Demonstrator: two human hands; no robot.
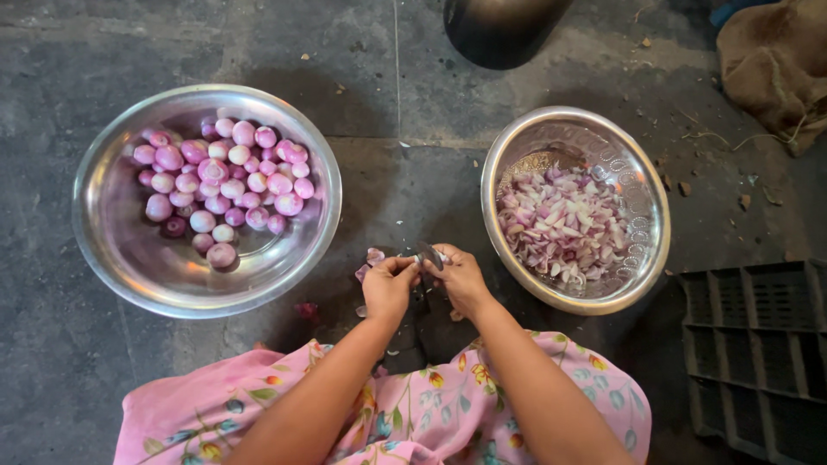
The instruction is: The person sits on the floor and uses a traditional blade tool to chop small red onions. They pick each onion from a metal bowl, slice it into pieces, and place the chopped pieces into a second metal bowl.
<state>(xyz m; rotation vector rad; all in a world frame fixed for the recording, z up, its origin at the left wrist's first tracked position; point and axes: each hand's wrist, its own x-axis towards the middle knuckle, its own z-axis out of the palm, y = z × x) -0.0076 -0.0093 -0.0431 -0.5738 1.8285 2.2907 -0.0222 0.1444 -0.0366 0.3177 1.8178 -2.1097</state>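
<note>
Now both hands meet over the floor. The left hand (389,284) pinches a small onion (410,261), fingers curled tight. The right hand (461,277) is closed around a knife (429,255).

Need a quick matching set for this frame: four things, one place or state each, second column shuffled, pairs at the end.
1. left bowl
2. right bowl
3. crate
4. hands

a. black, at lower right
b. holds chopped onion pieces
c. together between the bowls, at a small blade
d. holds whole peeled onions

Pairs: 1-d, 2-b, 3-a, 4-c
</note>
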